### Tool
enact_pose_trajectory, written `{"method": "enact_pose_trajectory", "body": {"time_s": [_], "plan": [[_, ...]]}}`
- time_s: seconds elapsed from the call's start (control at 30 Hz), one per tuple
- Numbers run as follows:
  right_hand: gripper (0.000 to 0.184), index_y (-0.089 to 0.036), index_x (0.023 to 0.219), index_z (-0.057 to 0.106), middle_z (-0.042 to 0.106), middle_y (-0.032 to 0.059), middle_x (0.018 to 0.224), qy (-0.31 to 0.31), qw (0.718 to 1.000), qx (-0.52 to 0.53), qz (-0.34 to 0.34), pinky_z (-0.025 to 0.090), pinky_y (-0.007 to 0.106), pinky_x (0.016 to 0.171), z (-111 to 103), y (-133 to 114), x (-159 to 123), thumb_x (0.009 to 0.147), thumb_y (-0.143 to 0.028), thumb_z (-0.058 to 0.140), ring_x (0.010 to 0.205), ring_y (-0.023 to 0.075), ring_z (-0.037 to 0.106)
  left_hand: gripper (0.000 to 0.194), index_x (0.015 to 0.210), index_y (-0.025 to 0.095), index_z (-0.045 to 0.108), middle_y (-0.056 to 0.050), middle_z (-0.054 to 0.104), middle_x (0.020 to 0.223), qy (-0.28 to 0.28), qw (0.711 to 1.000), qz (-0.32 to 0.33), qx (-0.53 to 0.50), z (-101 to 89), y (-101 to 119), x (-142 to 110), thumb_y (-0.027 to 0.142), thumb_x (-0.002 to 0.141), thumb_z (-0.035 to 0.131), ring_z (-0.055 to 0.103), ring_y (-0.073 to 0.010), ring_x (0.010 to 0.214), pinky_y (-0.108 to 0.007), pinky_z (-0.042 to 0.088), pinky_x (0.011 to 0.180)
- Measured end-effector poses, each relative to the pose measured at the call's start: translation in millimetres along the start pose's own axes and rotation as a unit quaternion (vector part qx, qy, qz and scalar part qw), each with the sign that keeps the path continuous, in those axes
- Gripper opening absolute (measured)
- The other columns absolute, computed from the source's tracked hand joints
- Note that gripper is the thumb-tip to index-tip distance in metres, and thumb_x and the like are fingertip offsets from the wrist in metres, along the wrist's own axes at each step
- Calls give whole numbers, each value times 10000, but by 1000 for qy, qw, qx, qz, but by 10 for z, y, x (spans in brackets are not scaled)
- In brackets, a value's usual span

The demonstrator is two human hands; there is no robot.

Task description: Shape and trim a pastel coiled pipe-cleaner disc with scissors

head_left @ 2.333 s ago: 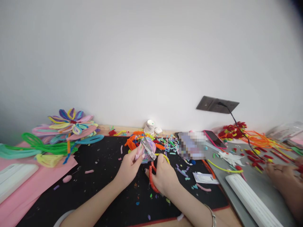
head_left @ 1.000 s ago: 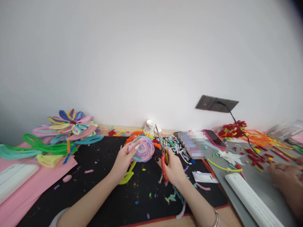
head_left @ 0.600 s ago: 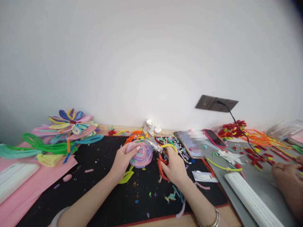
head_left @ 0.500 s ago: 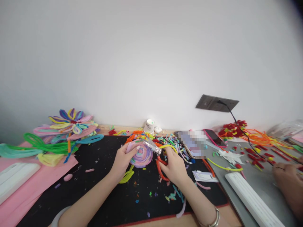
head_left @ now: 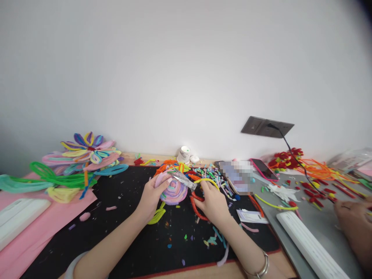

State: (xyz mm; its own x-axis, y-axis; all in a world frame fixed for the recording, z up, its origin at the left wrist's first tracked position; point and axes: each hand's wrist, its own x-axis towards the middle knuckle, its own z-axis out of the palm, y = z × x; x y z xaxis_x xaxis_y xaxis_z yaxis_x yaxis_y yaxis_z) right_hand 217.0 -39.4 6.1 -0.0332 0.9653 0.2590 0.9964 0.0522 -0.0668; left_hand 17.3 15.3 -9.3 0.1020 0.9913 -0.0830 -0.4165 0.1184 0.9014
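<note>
My left hand (head_left: 151, 197) grips a round spiral disc of pastel pipe cleaners (head_left: 175, 190), pink and purple, held just above the black mat (head_left: 116, 236). My right hand (head_left: 213, 201) is closed on scissors (head_left: 186, 181) with red-orange handles. Their metal blades lie across the top of the disc, pointing left. A yellow-green pipe cleaner loop (head_left: 157, 215) hangs below the disc.
Cut pipe cleaner bits (head_left: 212, 174) litter the mat. A multicoloured pipe cleaner flower (head_left: 87, 153) and green loops lie on pink paper (head_left: 35, 232) at left. Phones (head_left: 263, 169), a white box (head_left: 308, 244) and another person's hand (head_left: 353, 217) are at right.
The scissors swung from pointing up beside the disc to lying across its top. Both hands lowered slightly toward the mat. The other person's hand shifted a little.
</note>
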Motion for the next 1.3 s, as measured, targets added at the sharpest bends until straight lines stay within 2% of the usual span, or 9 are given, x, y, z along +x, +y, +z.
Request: {"method": "enact_pose_trajectory", "body": {"time_s": [0.2, 0.37, 0.53, 0.7, 1.03, 1.13, 1.3], "plan": [[388, -165, 1077, 542, 630, 82, 955, -16, 999, -26, 10, 394, 284, 629, 33, -90, -33, 817, -437, 639, 866, 262, 626, 402, 925, 135, 731, -111, 741, 998, 14, 999, -24, -30, 24, 45, -3, 319, 582, 830, 647, -302, 1022, -414, 479, 928], [498, -152, 1092, 536, 617, 107, 981, -39, 999, -23, 19, 427, 310, 658, 43, -155, -42, 791, -536, 636, 868, 283, 630, 411, 937, 120, 726, -89, 753, 903, 7, 995, -64, -75, 41, 62, 10, 286, 579, 837, 682, -249, 913, -341, 511, 846], [564, -145, 1112, 528, 609, 127, 1031, -73, 996, -31, 32, 452, 322, 705, -10, -207, 7, 749, -553, 670, 916, 296, 625, 315, 872, 122, 735, -57, 759, 824, 3, 985, -97, -140, 50, 68, 31, 196, 582, 831, 684, -177, 772, -261, 530, 751], [641, -138, 1114, 522, 606, 140, 1013, -100, 993, -51, 25, 465, 344, 746, -73, -240, 64, 694, -589, 699, 932, 314, 614, 226, 843, 129, 736, -53, 764, 817, -4, 976, -119, -185, 28, 57, 66, 126, 622, 788, 690, -165, 740, -252, 540, 733], [646, -142, 1069, 530, 591, 142, 1000, -105, 989, -104, -18, 482, 360, 769, -260, -156, 45, 655, -598, 725, 920, 317, 606, 232, 902, 131, 733, -65, 762, 901, -56, 973, -125, -188, -7, 32, 73, 133, 673, 771, 694, -186, 816, -279, 525, 817], [631, -135, 1075, 530, 594, 148, 1002, -117, 987, -110, -12, 489, 350, 758, -284, -154, 36, 669, -574, 731, 913, 310, 614, 252, 935, 132, 735, -68, 758, 943, -68, 975, -114, -180, -2, 4, 72, 143, 685, 769, 690, -190, 852, -274, 519, 829], [537, -127, 1076, 536, 615, 146, 977, -133, 984, -117, -12, 507, 334, 714, -293, -183, 25, 731, -493, 724, 892, 300, 637, 229, 912, 136, 744, -62, 763, 890, -66, 975, -113, -181, -2, -15, 75, 139, 684, 766, 692, -189, 832, -264, 533, 795]]}}
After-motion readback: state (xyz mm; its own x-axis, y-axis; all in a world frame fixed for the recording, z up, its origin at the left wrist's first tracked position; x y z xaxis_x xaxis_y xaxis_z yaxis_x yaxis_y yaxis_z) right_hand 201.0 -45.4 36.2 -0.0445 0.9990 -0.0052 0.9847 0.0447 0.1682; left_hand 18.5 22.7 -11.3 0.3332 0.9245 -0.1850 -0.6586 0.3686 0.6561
